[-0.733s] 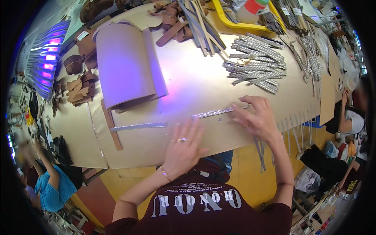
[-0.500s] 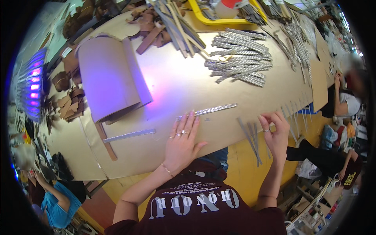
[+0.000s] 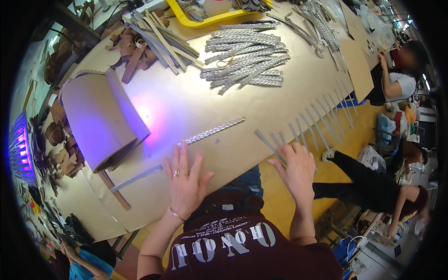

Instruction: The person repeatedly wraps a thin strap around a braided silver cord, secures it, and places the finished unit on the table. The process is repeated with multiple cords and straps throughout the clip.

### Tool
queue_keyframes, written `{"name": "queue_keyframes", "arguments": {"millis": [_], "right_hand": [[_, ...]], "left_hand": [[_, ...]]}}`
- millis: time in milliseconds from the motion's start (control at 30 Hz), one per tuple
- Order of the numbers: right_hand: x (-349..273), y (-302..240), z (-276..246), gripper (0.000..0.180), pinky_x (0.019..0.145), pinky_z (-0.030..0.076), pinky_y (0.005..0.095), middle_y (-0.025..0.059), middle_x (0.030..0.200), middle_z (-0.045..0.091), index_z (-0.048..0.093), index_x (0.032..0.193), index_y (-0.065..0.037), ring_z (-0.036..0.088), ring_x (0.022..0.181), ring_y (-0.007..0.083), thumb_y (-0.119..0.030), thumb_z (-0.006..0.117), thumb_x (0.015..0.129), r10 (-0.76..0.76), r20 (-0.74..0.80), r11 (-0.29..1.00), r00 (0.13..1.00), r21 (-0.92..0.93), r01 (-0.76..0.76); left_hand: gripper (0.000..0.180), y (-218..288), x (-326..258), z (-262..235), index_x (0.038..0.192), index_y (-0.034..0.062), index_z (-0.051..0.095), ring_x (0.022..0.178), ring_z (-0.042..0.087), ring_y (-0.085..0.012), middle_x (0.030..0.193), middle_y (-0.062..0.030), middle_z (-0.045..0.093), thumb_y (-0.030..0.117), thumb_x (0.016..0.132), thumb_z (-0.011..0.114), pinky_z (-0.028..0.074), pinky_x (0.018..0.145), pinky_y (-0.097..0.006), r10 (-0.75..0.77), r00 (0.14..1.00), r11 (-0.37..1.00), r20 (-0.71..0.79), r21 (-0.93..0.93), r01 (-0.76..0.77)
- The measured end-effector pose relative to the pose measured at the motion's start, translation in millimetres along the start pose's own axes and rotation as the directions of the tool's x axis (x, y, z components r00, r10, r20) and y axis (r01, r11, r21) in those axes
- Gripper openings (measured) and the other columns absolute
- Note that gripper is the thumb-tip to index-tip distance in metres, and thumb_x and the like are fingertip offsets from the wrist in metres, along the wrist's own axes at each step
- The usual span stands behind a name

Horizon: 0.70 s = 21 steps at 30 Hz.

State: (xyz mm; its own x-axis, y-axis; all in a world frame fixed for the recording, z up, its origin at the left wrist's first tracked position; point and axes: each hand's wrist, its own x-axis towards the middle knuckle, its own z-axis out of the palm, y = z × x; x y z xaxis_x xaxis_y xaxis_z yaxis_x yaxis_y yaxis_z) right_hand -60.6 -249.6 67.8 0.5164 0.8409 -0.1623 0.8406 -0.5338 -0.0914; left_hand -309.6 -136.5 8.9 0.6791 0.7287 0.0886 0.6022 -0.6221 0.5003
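Note:
My left hand (image 3: 184, 182) lies open on the gold-brown table, fingers spread. Its fingertips touch the near end of a silver braided strap (image 3: 212, 131). At the front edge my right hand (image 3: 297, 169) is closed, fingers curled, around the lower part of a grey strip (image 3: 268, 142). Its grip is partly hidden by the hand itself. More thin grey strips (image 3: 322, 122) stick out over the edge in a row to the right. Left of my left hand, another silver strap (image 3: 137, 177) rests with one end across a brown strip (image 3: 113, 190).
A pile of silver braided straps (image 3: 249, 56) lies farther back. Beyond it stands a yellow tray (image 3: 200, 22). A curved brown sheet (image 3: 95, 116), leather-like scraps (image 3: 65, 158) and long strips (image 3: 161, 39) occupy the left side. Other people work at right and lower left.
The view has shifted, so the table's things sit farther left. My right hand has come down from its raised pinch to the grey strips. My left hand has slid back to the strap's end.

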Motion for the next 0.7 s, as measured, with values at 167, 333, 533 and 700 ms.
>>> {"name": "queue_keyframes", "arguments": {"millis": [167,333,533,700], "right_hand": [[-1,7,1,0.03,0.074,0.044,0.0404,0.0078,0.086,0.06,0.067,0.092,-0.008,0.06,0.086,0.0295,-0.032,0.079,0.077,0.007,0.1,1.0,0.995,-0.025,-0.004],[1,-2,-14,0.016,0.071,0.043,0.0388,0.0078,0.083,0.059,0.064,0.081,-0.008,0.059,0.083,0.0287,-0.016,0.078,0.077,-0.093,0.04,0.994,0.995,-0.057,0.095],[-5,-22,-56,0.018,0.067,0.04,0.037,0.003,0.08,0.057,0.058,0.072,-0.011,0.056,0.076,0.0238,-0.009,0.076,0.068,-0.444,-0.081,0.894,0.892,0.028,0.448],[14,-45,-49,0.018,0.076,0.043,0.0401,-0.0004,0.085,0.057,0.06,0.077,-0.014,0.058,0.082,0.02,-0.016,0.077,0.07,-0.668,-0.081,0.744,0.74,-0.06,0.665]], "left_hand": [[0.033,19,8,-10,0.115,0.0059,0.067,0.122,0.058,-0.0371,0.134,-0.0195,0.06,0.012,0.083,0.074,0.039,0.107,-0.05,0.123,0.989,0.964,-0.078,-0.228,-0.138],[0.027,40,25,0,0.111,0.0024,0.068,0.082,0.069,-0.0265,0.105,-0.0136,0.071,0.018,0.089,0.072,0.053,0.074,-0.035,0.021,0.992,0.793,0.121,-0.606,0.057],[0.041,52,37,0,0.126,-0.0034,0.062,0.074,0.065,-0.0073,0.099,-0.0112,0.073,0.022,0.095,0.07,0.052,0.064,-0.022,-0.109,0.846,0.193,0.522,-0.824,0.533],[0.037,43,37,-13,0.128,-0.0041,0.062,0.08,0.065,-0.0074,0.11,-0.0098,0.071,0.016,0.097,0.066,0.053,0.066,-0.02,-0.252,0.852,-0.022,0.458,-0.883,0.468]]}}
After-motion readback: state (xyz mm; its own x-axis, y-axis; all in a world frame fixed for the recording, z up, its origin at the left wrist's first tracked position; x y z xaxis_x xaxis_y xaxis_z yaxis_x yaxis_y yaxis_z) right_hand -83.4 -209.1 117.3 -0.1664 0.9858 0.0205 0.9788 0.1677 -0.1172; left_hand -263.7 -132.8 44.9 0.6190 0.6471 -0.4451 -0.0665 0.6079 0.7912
